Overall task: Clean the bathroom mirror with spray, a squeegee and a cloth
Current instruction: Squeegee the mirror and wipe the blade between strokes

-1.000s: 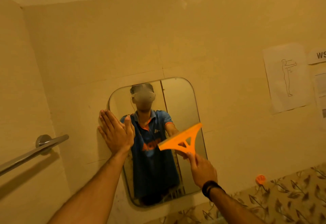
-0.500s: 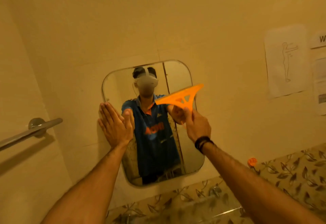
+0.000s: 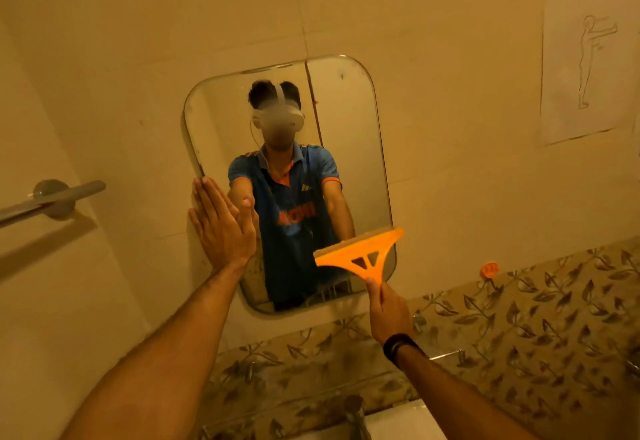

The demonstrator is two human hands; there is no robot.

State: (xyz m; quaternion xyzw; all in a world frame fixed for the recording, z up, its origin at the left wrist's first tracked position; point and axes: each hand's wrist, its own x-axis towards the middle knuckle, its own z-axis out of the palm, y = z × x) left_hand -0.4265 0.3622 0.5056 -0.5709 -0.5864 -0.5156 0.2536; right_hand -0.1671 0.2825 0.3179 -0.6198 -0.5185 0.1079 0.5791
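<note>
mirror (image 3: 349, 135) on beige tiled wall (image 3: 450, 59); orange squeegee (image 3: 360, 254) against glass.

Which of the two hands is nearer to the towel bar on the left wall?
Left. The left hand lies flat on the mirror's left edge, on the towel bar's side. The right hand holds the orange squeegee at the mirror's lower right, farther away.

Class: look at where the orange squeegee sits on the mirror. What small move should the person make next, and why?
Probably finish the stroke: draw the squeegee down to the bottom edge of the mirror. Its blade lies low on the right side, with glass left beneath, the right hand holds its handle, and the left hand braces flat at the left edge.
</note>
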